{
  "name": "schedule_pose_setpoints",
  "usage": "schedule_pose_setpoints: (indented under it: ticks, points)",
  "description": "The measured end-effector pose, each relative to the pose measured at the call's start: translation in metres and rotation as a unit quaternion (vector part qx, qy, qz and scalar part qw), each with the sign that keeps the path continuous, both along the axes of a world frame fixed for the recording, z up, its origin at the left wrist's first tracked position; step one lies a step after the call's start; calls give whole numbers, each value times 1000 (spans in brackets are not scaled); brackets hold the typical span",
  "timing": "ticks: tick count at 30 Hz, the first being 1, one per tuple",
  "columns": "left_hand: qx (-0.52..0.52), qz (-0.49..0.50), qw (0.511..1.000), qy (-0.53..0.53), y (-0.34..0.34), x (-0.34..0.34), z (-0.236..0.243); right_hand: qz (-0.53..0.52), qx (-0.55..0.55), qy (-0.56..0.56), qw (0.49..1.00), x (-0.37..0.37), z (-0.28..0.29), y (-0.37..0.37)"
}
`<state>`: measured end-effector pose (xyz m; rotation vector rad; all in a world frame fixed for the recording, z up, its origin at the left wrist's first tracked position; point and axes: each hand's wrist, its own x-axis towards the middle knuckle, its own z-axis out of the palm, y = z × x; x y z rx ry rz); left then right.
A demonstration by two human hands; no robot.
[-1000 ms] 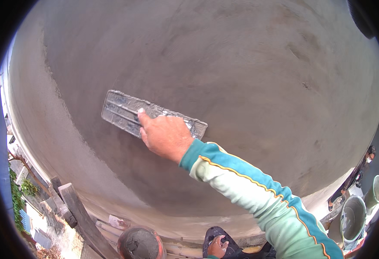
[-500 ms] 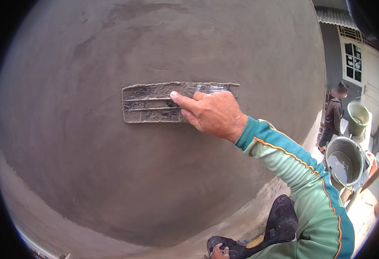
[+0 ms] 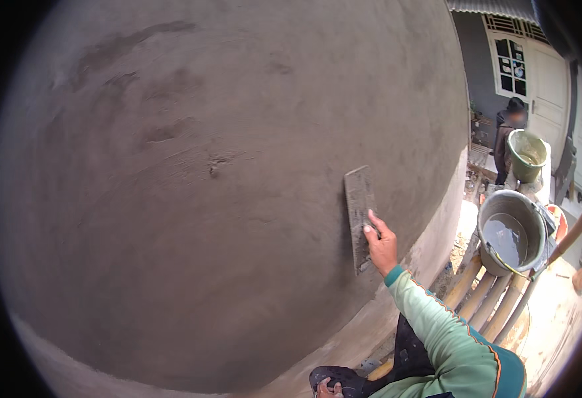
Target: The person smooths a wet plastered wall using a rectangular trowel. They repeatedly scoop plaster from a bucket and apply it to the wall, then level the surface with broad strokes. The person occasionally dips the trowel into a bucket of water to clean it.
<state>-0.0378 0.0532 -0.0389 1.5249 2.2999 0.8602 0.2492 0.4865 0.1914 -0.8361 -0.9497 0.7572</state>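
Note:
My right hand [image 3: 382, 251] grips a rectangular plastering float [image 3: 358, 199] smeared with grey mortar. The float stands nearly upright against the wet grey plaster wall [image 3: 191, 285], near its right side. My thumb and forefinger show along its near side; the handle is hidden. Low in the picture my left hand [image 3: 329, 390] rests on my dark-trousered knee [image 3: 337, 374], cut off by the lower edge, its visible fingers apart and holding nothing that I can see. Ridges and a small rough spot [image 3: 215, 167] mark the plaster left of the float.
Right of the wall, a bucket [image 3: 511, 232] of greyish water stands by bamboo poles [image 3: 483, 292]. Beyond it are a greenish bucket [image 3: 528, 156] and a person [image 3: 509, 136] in dark clothes. A pale door [image 3: 548, 99] is farther back. A lower ledge [image 3: 364, 318] edges the plaster.
The float has swung from lying level to nearly upright and moved right and down across the wall, still in my right hand. The view has shifted; my left hand stays on the knee.

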Motion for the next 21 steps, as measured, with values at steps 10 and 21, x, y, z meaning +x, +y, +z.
schedule_pose_setpoints:
  ticks: [10,21]
  points:
    - [-7,2,1000,-15,1,36,141,255,114,171,945,-91,271,-47]
    - [46,-8,999,-24,3,29,119,182,360,-390,828,-286,451,-168]
